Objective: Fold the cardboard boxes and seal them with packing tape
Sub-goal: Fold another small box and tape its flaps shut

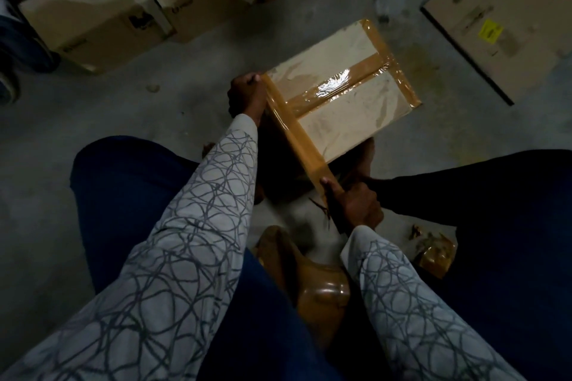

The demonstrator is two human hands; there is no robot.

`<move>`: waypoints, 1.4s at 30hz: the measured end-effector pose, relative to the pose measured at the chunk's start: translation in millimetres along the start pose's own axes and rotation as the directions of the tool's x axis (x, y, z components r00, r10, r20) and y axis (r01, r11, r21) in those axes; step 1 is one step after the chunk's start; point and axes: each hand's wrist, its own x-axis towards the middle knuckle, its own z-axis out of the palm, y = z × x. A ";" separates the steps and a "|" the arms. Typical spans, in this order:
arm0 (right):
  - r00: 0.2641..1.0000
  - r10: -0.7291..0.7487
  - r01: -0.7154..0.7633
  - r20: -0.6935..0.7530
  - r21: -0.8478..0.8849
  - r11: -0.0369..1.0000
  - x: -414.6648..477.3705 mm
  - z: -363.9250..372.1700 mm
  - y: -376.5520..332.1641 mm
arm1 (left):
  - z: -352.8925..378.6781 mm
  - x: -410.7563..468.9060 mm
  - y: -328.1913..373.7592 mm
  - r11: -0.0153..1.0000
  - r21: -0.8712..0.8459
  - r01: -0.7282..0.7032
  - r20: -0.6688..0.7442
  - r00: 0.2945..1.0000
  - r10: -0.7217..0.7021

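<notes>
The left hand [246,96] is closed in a fist, its fingers pinching the far end of a brown tape strip [297,130] at the left corner of the cardboard box [340,93]. The right hand [356,204] is curled tight round the near end of the same strip, thumb on top. Whether it also holds a roll or cutter cannot be told.

The strip runs taut between the two hands along the box's near edge. The box lies on the floor [154,120] between the person's legs, and it carries two more tape bands, one down the middle seam and one along the far edge.

Four other boxes lie around it: three in a row at the back [89,15] and one to the right [510,15] with one yellow label [490,31].
</notes>
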 end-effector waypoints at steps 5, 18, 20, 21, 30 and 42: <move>1.000 0.006 -0.006 0.028 -0.018 1.000 6.0 11.3 -0.5 | 41.6 -57.2 -8.8 0.956 0.078 -0.284 -0.183 0.938 0.294; 0.997 0.013 -0.021 0.071 0.112 0.993 23.1 14.0 12.0 | 85.5 -119.7 -29.4 0.962 0.116 -0.248 -0.115 0.958 0.261; 0.994 0.003 -0.019 0.108 0.147 0.989 27.1 17.9 15.4 | 89.8 -140.4 -35.3 0.975 0.122 -0.186 -0.095 0.976 0.198; 0.993 -0.003 -0.017 0.117 0.168 0.986 28.5 18.0 17.2 | 90.3 -140.5 -36.7 0.969 0.145 -0.200 -0.085 0.973 0.214; 0.976 -0.128 0.084 0.176 0.236 0.968 33.7 23.4 22.0 | 80.0 -176.2 -32.2 0.989 0.020 0.143 0.166 0.975 -0.145; 0.973 -0.149 0.089 0.175 0.310 0.947 20.3 9.3 21.9 | 74.5 -199.2 -61.9 0.585 -0.400 0.706 0.624 0.677 -0.391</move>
